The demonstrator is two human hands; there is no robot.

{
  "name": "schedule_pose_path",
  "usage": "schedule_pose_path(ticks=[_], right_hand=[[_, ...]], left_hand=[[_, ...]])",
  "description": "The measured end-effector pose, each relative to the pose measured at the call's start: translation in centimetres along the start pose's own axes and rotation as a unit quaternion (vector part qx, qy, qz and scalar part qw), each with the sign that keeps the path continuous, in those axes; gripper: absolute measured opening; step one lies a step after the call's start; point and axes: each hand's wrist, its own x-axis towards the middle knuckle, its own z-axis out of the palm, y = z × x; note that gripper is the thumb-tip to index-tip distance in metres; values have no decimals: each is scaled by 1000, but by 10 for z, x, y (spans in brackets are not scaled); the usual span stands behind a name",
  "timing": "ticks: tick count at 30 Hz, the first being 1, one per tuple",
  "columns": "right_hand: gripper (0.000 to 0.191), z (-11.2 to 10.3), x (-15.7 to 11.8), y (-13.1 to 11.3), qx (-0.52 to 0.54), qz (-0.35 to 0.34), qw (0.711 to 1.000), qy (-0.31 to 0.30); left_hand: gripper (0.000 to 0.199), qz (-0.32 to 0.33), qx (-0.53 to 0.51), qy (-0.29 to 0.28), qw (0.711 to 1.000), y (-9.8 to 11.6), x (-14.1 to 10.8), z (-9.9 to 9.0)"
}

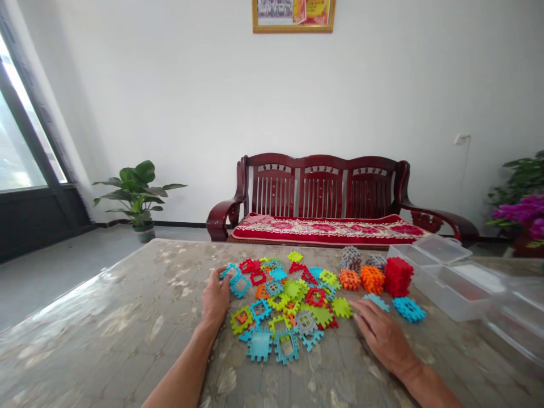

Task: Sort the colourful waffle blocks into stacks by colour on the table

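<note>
My left hand [216, 297] is at the left edge of a loose heap of plastic interlocking tiles, its fingers closed on the rim of a blue building tile [230, 271]. Another blue window tile [240, 287] lies against that one. My right hand [385, 337] rests palm down on the table with its fingers stretched out, holding nothing. Its fingertips are close to a lime green tile [342, 307] at the heap's right side. Between both hands lie mixed tiles, among them a grey window tile [306, 322] and a red frame tile [316, 297].
Sorted stacks stand at the right: grey [351, 258], orange [373, 280], red [398, 276] and blue [408, 309]. Beyond them is a clear plastic box [450, 294] with its lid open. A patterned cloth covers the table [127, 317]. A wooden bench [321, 187] stands behind.
</note>
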Motion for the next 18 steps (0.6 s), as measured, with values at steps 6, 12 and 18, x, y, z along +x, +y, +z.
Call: schedule_pose_path(ticks=[6, 12, 18], right_hand=[[31, -1, 0, 4, 17, -21, 1000, 6], [30, 1, 0, 4, 26, -35, 999, 6], [29, 0, 0, 3, 30, -36, 999, -9]], left_hand=[[32, -28, -87, 7, 996, 1, -1, 6], [28, -21, -46, 27, 998, 7, -3, 5], [27, -45, -77, 7, 996, 12, -4, 2]])
